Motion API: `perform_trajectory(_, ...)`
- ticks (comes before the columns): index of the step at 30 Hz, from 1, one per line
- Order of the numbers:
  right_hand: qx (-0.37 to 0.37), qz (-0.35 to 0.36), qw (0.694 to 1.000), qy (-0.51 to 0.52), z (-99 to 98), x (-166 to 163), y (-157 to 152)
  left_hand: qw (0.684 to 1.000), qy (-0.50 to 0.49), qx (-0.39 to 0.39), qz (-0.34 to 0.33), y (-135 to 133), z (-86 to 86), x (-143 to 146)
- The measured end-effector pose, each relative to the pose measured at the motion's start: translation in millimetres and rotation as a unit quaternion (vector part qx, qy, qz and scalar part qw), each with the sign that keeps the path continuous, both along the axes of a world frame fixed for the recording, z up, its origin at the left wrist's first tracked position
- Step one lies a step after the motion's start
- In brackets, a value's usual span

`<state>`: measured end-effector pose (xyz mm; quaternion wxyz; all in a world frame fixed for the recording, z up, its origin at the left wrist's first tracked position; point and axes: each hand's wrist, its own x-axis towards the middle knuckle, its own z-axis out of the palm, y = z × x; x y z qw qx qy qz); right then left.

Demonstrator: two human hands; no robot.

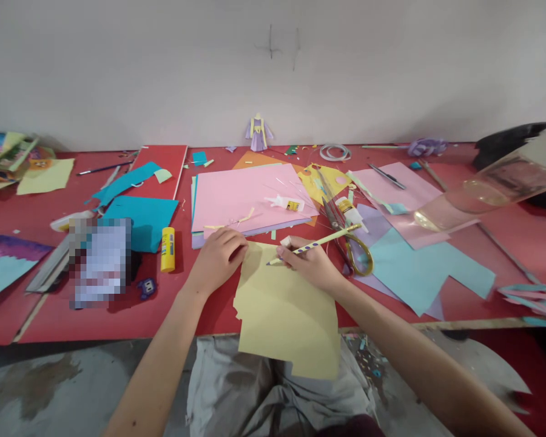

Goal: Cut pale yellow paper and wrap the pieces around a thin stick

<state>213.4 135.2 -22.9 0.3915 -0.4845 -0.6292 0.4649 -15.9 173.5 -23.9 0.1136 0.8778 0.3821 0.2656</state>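
Observation:
A pale yellow sheet of paper [291, 309] lies in front of me, its lower part hanging past the table's front edge. My right hand [312, 261] is closed around a pale pencil with dark spots [307, 247], its point at the sheet near the top. A small white block [285, 241] shows at those same fingers. My left hand [221, 258] rests at the sheet's upper left corner, fingers curled in on its edge; the fingertips are partly hidden. Close beside the right hand lie scissors with yellow-rimmed handles [361, 258].
Behind the sheet is a stack of pink paper [241, 194] with a small glue bottle [291, 205] on it. A yellow glue stick [168, 249] stands left. A clear plastic cup [473, 194] tilts at right. Light blue paper [418, 267] lies below it. A paper dress figure [257, 132] leans on the wall.

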Motion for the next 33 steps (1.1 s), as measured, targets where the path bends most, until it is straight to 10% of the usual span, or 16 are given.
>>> perform_trajectory(33, -0.019, 0.021, 0.999, -0.015, -1.7, 2.1, 0.0, 1.0, -0.004, -0.003, -0.003, 0.3, 0.8, -0.7)
